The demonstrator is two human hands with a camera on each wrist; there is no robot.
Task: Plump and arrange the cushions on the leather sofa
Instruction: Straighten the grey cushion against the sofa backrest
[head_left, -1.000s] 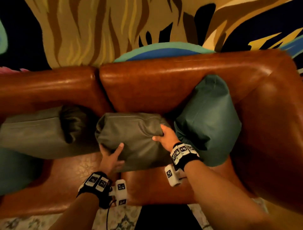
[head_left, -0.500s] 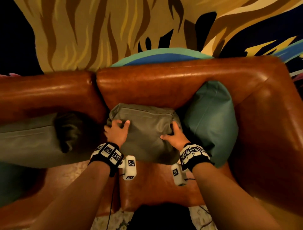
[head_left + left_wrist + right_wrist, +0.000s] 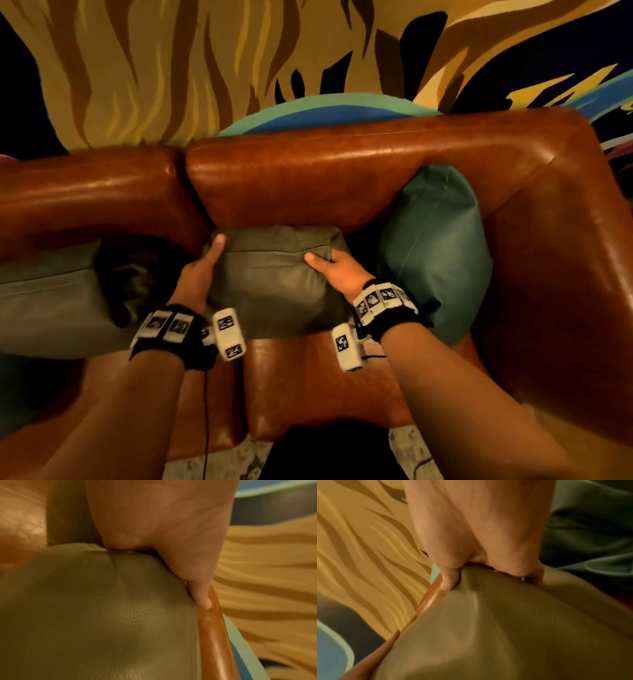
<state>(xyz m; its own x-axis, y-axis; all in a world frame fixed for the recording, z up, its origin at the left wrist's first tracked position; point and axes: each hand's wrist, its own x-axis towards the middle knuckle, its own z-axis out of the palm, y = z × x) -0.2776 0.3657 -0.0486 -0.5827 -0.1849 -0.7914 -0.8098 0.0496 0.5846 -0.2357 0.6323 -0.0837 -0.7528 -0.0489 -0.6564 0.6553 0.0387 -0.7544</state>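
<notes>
An olive-green leather cushion stands on the brown leather sofa, leaning on the backrest. My left hand holds its left side, thumb up at the top corner and fingers hidden behind. My right hand grips the right side, its thumb pressed into the front. In the left wrist view the left hand presses the cushion, its thumb lying against the backrest. The right wrist view shows the right hand denting the cushion.
A teal cushion leans in the sofa's right corner, close beside my right hand. A larger olive cushion and a dark one lie on the left seat. The sofa's right arm rises at the right. A patterned wall stands behind.
The olive cushion has been pushed back and upright against the backrest. My left hand slid from its front to its left side; my right hand moved up toward the top right corner.
</notes>
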